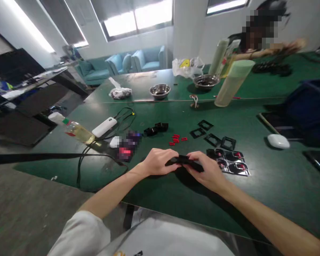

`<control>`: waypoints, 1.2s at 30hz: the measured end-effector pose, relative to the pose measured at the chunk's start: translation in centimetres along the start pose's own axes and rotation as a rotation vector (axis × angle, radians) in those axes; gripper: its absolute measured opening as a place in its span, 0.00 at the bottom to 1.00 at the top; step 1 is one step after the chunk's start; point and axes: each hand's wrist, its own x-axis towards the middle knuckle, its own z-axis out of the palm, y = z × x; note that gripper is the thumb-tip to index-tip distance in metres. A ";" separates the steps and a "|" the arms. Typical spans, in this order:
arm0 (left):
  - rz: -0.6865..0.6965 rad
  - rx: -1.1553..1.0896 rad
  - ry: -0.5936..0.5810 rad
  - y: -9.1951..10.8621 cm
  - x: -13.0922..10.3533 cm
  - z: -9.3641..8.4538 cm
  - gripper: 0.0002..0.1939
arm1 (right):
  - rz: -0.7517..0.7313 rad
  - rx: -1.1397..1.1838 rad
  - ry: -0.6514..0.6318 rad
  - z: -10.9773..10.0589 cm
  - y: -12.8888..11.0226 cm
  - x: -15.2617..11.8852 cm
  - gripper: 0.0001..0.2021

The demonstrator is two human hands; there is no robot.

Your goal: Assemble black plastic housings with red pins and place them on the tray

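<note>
Between my hands is a flat black plastic part (183, 159), raised just above the green table. My left hand (160, 161) pinches its left end, and my right hand (202, 167) grips its right end; its exact kind is unclear. Just beyond my hands lie several small red pieces (176, 139). Several black square frames (213, 139) are spread to the right of these. Close by my right hand sits a group of black panels with red parts (230, 160). Farther left are small black blocks (156, 129).
A white power bank (104, 127), cables and a bottle of yellow liquid (80, 132) lie at left. Metal bowls (160, 91) stand farther back. A tall green-lidded bottle (233, 83) and a white mouse (278, 141) are at right. Another person's arm (269, 51) reaches over the far table.
</note>
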 end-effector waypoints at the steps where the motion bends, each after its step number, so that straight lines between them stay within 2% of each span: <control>1: -0.005 0.006 -0.007 0.0 0.0 0.0 0.16 | 0.011 0.003 -0.006 -0.1 0.0 0.0 0.07; 6: -0.005 0.027 -0.045 -0.2 -0.1 0.1 0.18 | 0.068 0.034 -0.040 -0.4 -0.3 -0.1 0.10; 13: -0.009 0.053 -0.115 -0.5 -0.2 0.1 0.19 | 0.122 0.101 -0.087 -0.5 -0.7 0.2 0.08; 36: -0.013 0.077 -0.122 -0.5 -0.3 0.2 0.19 | 0.137 0.148 -0.122 -0.3 -0.4 0.2 0.06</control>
